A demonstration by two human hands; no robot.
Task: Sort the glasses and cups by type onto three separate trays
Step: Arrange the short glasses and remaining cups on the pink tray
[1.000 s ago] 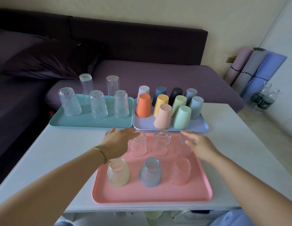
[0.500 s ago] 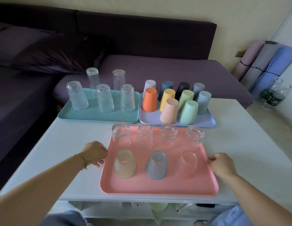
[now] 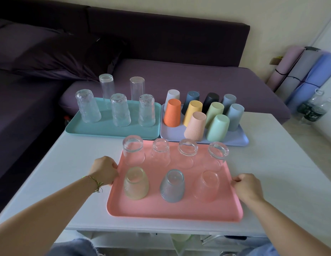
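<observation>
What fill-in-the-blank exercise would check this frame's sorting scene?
1. The tray that the left hand and right hand grip is ____.
2. It carries ____ glasses.
3. The teal tray carries ____ tall glasses.
Missing words: pink; seven; five.

**Bare arms, one cord bracelet, blue denim**

My forearms run in bare from the lower corners of the frame, and my left hand (image 3: pixel 103 170) and right hand (image 3: pixel 247 187) are bare too. On my left wrist is a thin yellow-green cord bracelet (image 3: pixel 94 182), knotted, with short frayed tails. At the bottom edge, left of centre, shows my blue denim (image 3: pixel 77 246) with a ragged edge; at lower right, paler blue cloth (image 3: pixel 262 250).
</observation>
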